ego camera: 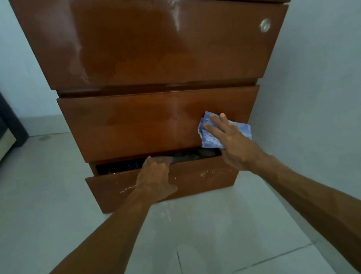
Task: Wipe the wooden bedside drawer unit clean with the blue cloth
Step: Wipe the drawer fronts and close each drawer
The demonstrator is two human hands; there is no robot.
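— Tiled floor (224,230) first, then the bottom drawer (161,187), ajar. Left hand (155,178) hooks its top edge, grip clenched on it, with white smears at 9 and 3 o'clock of the knuckles.

— And the blue cloth (213,140)?

— At 2 o'clock from that hand, pressed flat by the right hand (228,137), fingers spread, on the middle drawer (153,123), near its right end.

— Risks?

— A downward stroke could drop the cloth into the open gap, or push the drawer shut on the left fingers. Hazy streaks on the top drawer (147,43) may go unwiped.
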